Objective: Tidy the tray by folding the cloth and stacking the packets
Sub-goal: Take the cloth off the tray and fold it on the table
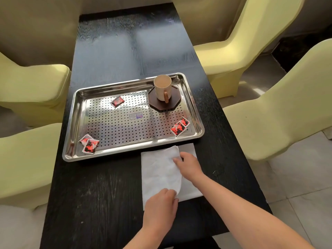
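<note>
White cloth (161, 174) lies flat on the dark table (100, 194), just in front of the tray's near edge and off the tray itself; its right half is lifted and being carried over toward the left, the stitched edge curving between the two hands. Left hand (160, 208) pinches the near corner of that lifted flap, fingers closed narrow on the fabric. Right hand (188, 163) holds the far end of the same edge, fingers curled on it; the exact pinch is partly hidden by the hand. Fold looks about midway, so the cloth step is in progress and the packets are untouched. Steel tray (71, 123), perforated floor, sits square on the table. Packets, red and black, scattered in three spots: a pair at the near left corner (89, 144), a single one (117, 101) toward the far left, a pair at the near right (180, 127). A mug (162, 88) stands on a dark octagonal coaster (177, 97) at the far right corner of the tray. Pale yellow chairs (32, 90) line both sides. Risks, as judged: the flap sags between the hands, so the edges may land askew and the fold come out crooked; the cloth sits near the table's right side and a pull could drag it; later reaches for the far packet pass close to the mug, which a sleeve or wrist could tip.
</note>
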Demonstrator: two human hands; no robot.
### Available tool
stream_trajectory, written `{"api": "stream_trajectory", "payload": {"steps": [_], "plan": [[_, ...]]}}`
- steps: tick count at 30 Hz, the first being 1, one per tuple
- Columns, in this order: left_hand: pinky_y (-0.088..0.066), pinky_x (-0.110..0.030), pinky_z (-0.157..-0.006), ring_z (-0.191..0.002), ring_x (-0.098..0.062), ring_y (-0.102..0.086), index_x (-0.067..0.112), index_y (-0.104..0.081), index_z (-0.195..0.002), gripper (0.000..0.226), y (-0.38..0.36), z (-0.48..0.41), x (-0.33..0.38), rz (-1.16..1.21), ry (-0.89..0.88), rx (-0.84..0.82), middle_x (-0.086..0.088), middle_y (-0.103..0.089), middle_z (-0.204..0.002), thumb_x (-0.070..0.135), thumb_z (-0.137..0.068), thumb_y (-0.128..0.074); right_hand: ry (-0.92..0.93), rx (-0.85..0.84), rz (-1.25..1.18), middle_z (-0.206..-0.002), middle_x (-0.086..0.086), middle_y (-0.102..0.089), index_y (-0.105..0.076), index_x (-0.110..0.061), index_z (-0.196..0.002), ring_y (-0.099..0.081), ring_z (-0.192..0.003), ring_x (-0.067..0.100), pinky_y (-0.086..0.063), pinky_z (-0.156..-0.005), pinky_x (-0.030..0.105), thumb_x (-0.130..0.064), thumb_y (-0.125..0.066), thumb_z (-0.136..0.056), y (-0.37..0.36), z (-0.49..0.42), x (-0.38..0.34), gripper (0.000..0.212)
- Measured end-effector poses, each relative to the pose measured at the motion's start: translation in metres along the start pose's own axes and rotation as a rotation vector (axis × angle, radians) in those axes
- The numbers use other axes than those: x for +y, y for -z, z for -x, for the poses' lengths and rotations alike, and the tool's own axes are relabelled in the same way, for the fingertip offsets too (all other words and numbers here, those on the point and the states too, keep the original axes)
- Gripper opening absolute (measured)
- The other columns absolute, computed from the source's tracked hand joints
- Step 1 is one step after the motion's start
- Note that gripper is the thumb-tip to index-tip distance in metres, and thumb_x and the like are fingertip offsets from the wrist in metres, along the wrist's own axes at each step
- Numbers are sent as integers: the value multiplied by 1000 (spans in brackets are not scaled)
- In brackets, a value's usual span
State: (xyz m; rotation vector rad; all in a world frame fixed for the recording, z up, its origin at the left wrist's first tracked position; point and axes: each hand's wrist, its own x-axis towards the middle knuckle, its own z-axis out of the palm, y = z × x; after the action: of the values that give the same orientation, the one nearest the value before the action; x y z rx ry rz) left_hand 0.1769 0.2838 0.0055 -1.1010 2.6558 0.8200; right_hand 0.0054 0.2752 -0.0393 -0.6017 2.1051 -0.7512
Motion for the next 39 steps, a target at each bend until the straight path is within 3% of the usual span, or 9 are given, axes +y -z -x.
{"api": "stream_trajectory", "payload": {"steps": [3, 7, 12, 15, 17, 19, 21, 34, 39], "plan": [[-44, -21, -73, -80, -10, -57, 25, -65, -113, 25, -2, -2, 6, 69, 9, 9, 9, -59, -97, 35, -100, -46, 16, -14, -23, -88, 11, -69, -66, -6, -90, -63, -80, 25, -46, -66, 36, -30, -55, -98, 3, -3, 2, 28], [-47, -21, -76, -85, -10, -59, 26, -66, -116, 25, -5, -6, 21, 166, 24, 4, 10, -60, -96, 31, -99, -49, 37, -11, 5, -74, 1, -63, -64, -13, -78, -55, -69, 15, -39, -61, 31, -26, -57, -98, 14, -8, 4, 25], [-44, -15, -78, -84, -8, -57, 22, -69, -108, 21, -12, -25, 47, 277, 92, -4, 7, -65, -99, 31, -99, -53, -42, 30, 48, -63, 0, -48, -48, -15, -62, -44, -61, 15, -34, -58, 32, -21, -60, -96, 30, -22, 17, 36], [-45, -15, -79, -83, -9, -60, 21, -71, -105, 20, -16, -33, 55, 296, 124, -16, 6, -68, -97, 33, -98, -56, -30, 39, 29, -62, 0, -47, -51, -15, -66, -43, -60, 16, -33, -58, 32, -23, -63, -92, 35, -29, 18, 30], [-46, -15, -80, -84, -9, -62, 21, -73, -105, 22, -19, -36, 56, 287, 134, -14, 6, -69, -95, 33, -98, -57, -10, 55, -9, -69, -4, -57, -58, -20, -74, -53, -66, 14, -43, -62, 32, -26, -67, -91, 40, -31, 20, 20], [-45, -14, -80, -83, -9, -62, 21, -74, -105, 23, -22, -38, 55, 277, 144, -4, 5, -70, -95, 34, -98, -56, -27, 67, -51, -86, -3, -67, -66, -24, -94, -65, -82, 15, -57, -76, 36, -27, -69, -91, 45, -30, 27, 6], [-43, -14, -78, -80, -8, -59, 21, -74, -105, 24, -26, -41, 54, 270, 146, 7, 5, -70, -95, 35, -98, -55, -71, 88, -56, -90, 0, -70, -69, -19, -103, -69, -83, 17, -62, -78, 39, -23, -69, -92, 48, -31, 36, 12], [-28, -8, -62, -80, -8, -55, 23, -71, -109, 27, -49, -46, 68, 214, 108, -12, 7, -62, -98, 34, -101, -48, -123, 235, 69, -93, -2, -72, -74, -18, -96, -66, -90, 16, -58, -84, 39, -23, -68, -93, 49, -39, 55, 9], [-45, -15, -88, -100, -5, -60, 32, -59, -132, 35, -53, -39, 57, 324, 57, -108, 16, -59, -116, 36, -99, -51, -137, 258, 80, -91, -2, -70, -72, -18, -95, -66, -89, 16, -58, -84, 38, -23, -68, -94, 45, -41, 55, 7]]}}
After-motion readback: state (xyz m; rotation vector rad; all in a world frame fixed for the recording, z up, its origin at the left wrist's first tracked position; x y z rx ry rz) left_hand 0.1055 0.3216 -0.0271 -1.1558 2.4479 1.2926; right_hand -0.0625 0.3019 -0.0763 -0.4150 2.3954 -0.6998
